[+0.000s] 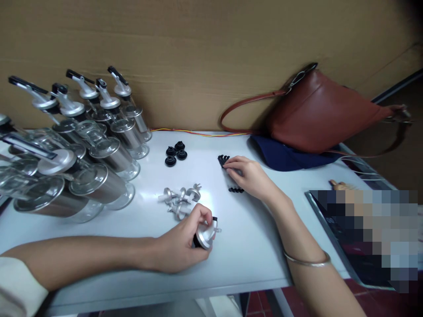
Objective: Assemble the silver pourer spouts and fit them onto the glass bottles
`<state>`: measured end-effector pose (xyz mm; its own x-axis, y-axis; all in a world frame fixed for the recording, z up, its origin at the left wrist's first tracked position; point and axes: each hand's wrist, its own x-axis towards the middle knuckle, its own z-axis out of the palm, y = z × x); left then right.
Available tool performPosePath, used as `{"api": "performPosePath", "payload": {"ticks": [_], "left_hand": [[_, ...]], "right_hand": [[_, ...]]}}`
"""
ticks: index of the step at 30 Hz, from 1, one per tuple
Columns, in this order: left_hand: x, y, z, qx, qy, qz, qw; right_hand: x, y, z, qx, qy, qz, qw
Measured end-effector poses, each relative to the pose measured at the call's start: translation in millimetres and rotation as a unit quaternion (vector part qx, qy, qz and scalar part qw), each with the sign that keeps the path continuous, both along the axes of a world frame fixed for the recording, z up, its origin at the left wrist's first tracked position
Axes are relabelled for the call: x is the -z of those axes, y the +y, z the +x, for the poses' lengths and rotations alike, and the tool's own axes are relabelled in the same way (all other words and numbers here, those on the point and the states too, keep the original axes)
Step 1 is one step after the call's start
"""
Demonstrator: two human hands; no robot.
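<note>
My left hand (185, 244) is closed around a silver pourer spout (205, 234) with a black stopper, held low above the table's front part. My right hand (246, 175) reaches to a row of black-ended silver levers (230, 179) lying side by side. Its fingertips pinch at the upper black ends; the fingers partly cover the row. Just beyond my left hand lies a small pile of silver pourer tops (181, 194). Several black round stoppers (171, 161) are grouped farther back.
Glass oil bottles (95, 185) with metal sleeves crowd the left side, several topped with pourers. A brown handbag (317, 114) rests on a dark blue cloth item (280, 154) at back right. A dark tablet-like panel (343, 246), partly blurred out, lies at right. Cardboard (185, 66) stands behind.
</note>
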<state>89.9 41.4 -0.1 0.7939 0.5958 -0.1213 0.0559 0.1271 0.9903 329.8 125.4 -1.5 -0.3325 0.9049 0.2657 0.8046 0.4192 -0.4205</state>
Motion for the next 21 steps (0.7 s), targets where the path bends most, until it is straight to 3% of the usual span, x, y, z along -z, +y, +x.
{"api": "performPosePath", "payload": {"ticks": [8, 21], "left_hand": [[2.4, 0.1, 0.4, -0.004, -0.016, -0.008, 1.000], [0.7, -1.0, 1.0, -0.005, -0.011, -0.015, 1.000]], "right_hand": [[5.6, 2.7, 6.7, 0.039, -0.005, 0.007, 0.999], [8.6, -0.4, 1.6, 0.023, -0.012, 0.009, 1.000]]}}
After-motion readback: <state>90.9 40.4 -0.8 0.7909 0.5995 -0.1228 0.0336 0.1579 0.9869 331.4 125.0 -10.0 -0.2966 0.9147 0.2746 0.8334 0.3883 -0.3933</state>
